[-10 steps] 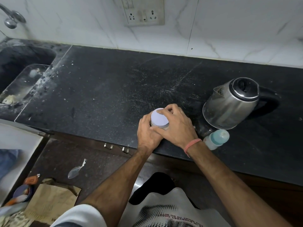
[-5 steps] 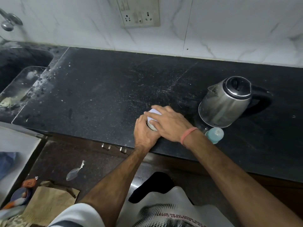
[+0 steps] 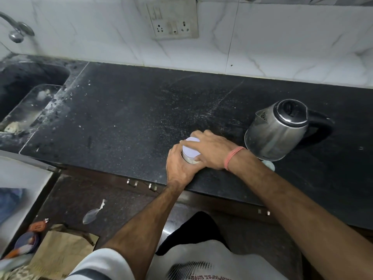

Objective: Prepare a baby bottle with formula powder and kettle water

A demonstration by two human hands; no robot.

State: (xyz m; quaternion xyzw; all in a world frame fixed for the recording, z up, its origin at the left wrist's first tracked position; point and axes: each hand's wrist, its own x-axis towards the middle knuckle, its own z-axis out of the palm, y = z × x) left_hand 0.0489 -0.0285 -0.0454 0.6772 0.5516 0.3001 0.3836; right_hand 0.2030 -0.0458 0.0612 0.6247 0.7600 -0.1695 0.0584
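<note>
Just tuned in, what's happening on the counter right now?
A person is working on a small jar of pale powder at the front edge of the black counter. The left hand grips the jar's body while the right hand is curled over its white lid, which is on the jar. The steel kettle stands just to the right, lid closed. The baby bottle peeks out behind the right wrist, untouched.

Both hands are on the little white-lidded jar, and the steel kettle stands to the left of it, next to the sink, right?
Not quite. In the head view both hands, left hand and right hand, do hold the jar, but the kettle stands to its right, far from the sink.
</note>
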